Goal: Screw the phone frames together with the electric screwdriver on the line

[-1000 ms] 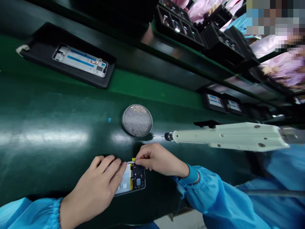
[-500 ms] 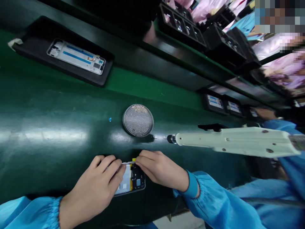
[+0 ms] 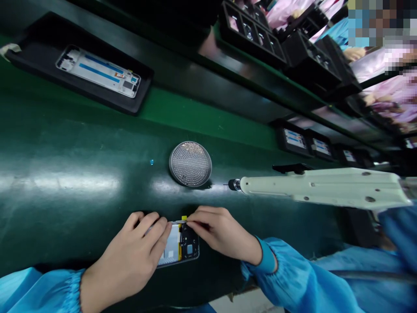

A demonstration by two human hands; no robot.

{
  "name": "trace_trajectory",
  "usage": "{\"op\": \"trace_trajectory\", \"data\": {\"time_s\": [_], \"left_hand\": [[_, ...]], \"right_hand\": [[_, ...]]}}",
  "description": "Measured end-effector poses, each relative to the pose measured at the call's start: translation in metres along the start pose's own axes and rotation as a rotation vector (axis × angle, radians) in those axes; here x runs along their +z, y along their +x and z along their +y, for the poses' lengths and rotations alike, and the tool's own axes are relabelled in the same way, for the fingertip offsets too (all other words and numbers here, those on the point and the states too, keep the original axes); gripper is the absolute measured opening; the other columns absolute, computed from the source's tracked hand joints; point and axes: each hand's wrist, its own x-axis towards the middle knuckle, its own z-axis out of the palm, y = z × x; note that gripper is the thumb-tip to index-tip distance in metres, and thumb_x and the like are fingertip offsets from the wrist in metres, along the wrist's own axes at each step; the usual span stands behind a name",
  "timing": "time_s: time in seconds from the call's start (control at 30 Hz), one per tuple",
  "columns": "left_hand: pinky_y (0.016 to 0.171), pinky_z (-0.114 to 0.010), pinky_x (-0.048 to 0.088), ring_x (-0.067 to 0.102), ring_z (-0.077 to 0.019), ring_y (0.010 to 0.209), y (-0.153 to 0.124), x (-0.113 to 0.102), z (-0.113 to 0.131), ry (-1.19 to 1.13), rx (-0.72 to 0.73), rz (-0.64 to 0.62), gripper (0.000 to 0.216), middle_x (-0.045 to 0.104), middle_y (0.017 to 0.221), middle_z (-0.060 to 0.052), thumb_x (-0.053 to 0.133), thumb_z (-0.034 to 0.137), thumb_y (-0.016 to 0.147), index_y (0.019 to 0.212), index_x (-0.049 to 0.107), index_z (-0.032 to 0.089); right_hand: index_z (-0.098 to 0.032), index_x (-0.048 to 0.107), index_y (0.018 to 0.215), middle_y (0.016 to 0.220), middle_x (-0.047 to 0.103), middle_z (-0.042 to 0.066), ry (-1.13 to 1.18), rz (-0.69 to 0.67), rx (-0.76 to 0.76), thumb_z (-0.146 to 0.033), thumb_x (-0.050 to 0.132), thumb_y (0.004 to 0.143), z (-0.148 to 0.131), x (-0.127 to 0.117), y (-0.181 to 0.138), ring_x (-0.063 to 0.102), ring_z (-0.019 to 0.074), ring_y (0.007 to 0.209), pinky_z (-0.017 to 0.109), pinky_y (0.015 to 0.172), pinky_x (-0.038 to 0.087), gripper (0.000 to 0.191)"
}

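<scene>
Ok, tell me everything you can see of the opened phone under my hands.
The opened phone appears to lie insides up on the dark green table. A pale, silvery panel meets a black section with a small pale square; a yellow strip runs between. A yellow tab sticks out past the far edge. The left hand covers its left part; the right hand's fingertips are at the far edge, beside the tab.

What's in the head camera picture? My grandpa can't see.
A left hand covers part of an opened phone on a dark green table, while the right hand is at its upper edge. Beyond are a round grey dish and a pale, thin-tipped tool.
</scene>
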Motion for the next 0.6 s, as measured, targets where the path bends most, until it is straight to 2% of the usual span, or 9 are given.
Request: {"op": "trace_trajectory", "data": {"time_s": [0.1, 0.17, 0.37, 0.6], "left_hand": [[0.086, -0.050, 0.039, 0.052, -0.0369, 0.110, 0.001, 0.000, 0.000, 0.008, 0.002, -0.001, 0.038, 0.063, 0.118, -0.019, 0.045, 0.010, 0.091, 0.125, 0.060, 0.002], [0.086, -0.050, 0.039, 0.052, -0.0371, 0.110, 0.002, 0.000, 0.000, 0.014, 0.002, -0.003, 0.037, 0.063, 0.118, -0.019, 0.045, 0.010, 0.091, 0.124, 0.061, 0.002], [0.087, -0.049, 0.039, 0.053, -0.0353, 0.109, 0.000, 0.002, 0.001, 0.007, -0.012, -0.009, 0.036, 0.063, 0.117, -0.018, 0.046, 0.012, 0.092, 0.125, 0.060, 0.004], [0.084, -0.052, 0.039, 0.051, -0.0379, 0.110, 0.005, -0.001, 0.001, 0.050, 0.003, -0.038, 0.036, 0.062, 0.118, -0.019, 0.044, 0.012, 0.092, 0.123, 0.060, 0.005]], "right_hand": [[-0.019, 0.071, 0.080, 0.075, 0.070, 0.001, 0.191, -0.080, 0.235, -0.023, 0.062, 0.089, 0.002, -0.005, 0.007, 0.061, 0.0098, 0.062, 0.021, 0.055, 0.045, 0.014], [-0.019, 0.071, 0.076, 0.069, 0.069, 0.000, 0.269, -0.123, 0.339, -0.024, 0.065, 0.086, 0.003, -0.005, 0.011, 0.060, 0.0097, 0.060, 0.021, 0.054, 0.044, 0.013], [-0.017, 0.068, 0.072, 0.064, 0.066, 0.000, 0.425, -0.175, 0.490, -0.027, 0.066, 0.083, 0.006, 0.000, 0.015, 0.056, 0.0072, 0.049, 0.020, 0.047, 0.041, 0.016], [-0.017, 0.054, 0.065, 0.044, 0.055, -0.006, 0.693, -0.234, 0.691, -0.024, 0.071, 0.075, 0.009, -0.003, 0.022, 0.049, 0.0063, 0.033, 0.015, 0.034, 0.032, 0.021]]}}
